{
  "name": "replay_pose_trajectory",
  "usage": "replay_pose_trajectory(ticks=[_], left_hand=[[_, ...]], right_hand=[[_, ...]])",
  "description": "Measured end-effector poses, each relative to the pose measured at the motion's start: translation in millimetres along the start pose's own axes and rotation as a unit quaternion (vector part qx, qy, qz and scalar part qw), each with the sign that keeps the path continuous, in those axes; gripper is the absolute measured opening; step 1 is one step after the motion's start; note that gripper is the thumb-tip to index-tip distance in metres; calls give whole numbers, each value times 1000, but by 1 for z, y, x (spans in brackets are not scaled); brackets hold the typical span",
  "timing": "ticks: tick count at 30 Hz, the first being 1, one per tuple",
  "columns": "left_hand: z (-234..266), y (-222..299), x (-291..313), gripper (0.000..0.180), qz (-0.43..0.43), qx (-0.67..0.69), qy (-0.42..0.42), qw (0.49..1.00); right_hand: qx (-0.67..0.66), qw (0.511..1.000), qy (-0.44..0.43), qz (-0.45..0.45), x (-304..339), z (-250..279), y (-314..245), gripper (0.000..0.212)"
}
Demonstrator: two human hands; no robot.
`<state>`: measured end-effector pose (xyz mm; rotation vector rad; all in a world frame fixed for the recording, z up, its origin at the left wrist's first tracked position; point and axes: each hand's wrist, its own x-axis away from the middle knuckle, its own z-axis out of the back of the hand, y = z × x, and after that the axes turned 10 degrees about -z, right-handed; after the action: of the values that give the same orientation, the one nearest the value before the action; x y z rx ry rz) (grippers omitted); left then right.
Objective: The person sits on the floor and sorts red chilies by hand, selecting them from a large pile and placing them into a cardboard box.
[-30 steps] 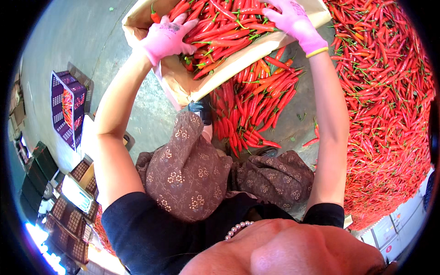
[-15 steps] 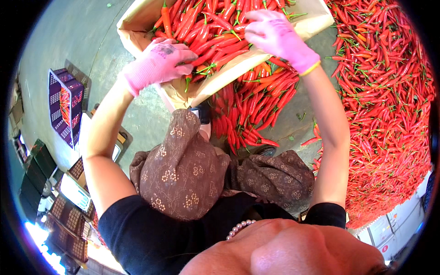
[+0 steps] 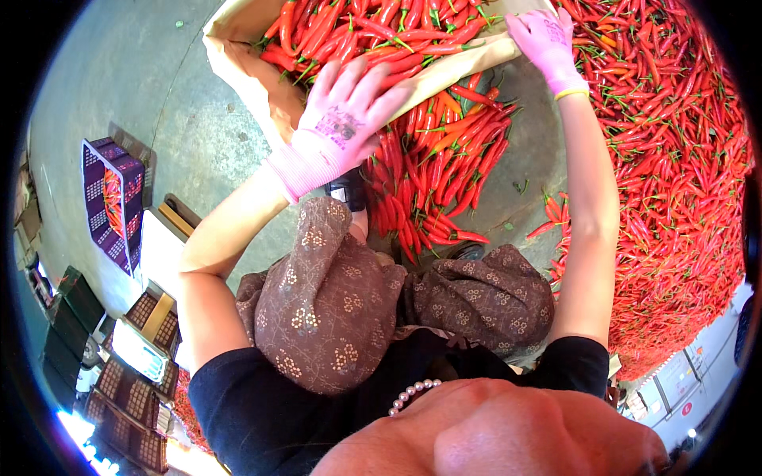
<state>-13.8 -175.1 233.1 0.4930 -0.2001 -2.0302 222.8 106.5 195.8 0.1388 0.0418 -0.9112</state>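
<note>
I look down on a grey floor [image 3: 198, 119] that spreads under everything. On my right, a great heap of red peppers [image 3: 667, 174] runs along the edge of the view, green stems scattered through it. At the top, partly cut off, sits a paper-lined container [image 3: 468, 65] with more red peppers [image 3: 365, 32] lying inside it, well up toward its near edge. Closer in, I have the person's brown flowered trousers [image 3: 325, 309], both knees bent. Between the knees and the container lies a loose pile of peppers [image 3: 444, 166] (a few of them lean toward orange) on the floor. Off to the left, well apart, stands a purple lattice crate [image 3: 95, 202] with some peppers in it.

Both hands wear pink gloves. The left hand [image 3: 337, 123] is over the container's near edge, its grip wide, fingers spread toward the peppers. The right hand [image 3: 550, 46] is at the container's right corner, fingers bent; I cannot tell whether its grip pinches the paper. Smallest are a dark shoe [image 3: 347, 189] below the left hand and a pearl necklace [image 3: 410, 389].
</note>
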Motion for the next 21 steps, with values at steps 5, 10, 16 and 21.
replay_pose_trajectory(ticks=[5,10,16,21], left_hand=[[32,63,-63,54,-287,172,215,918],[-33,128,-2,53,-318,157,156,922],[-99,163,61,53,-316,174,73,930],[-90,160,61,52,-321,178,68,928]], right_hand=[[-4,995,85,46,24,32,-10,21],[-122,981,-55,141,-15,27,-154,22],[-160,976,-113,94,-39,-39,-177,22],[-395,893,-203,-68,-29,45,-115,30]])
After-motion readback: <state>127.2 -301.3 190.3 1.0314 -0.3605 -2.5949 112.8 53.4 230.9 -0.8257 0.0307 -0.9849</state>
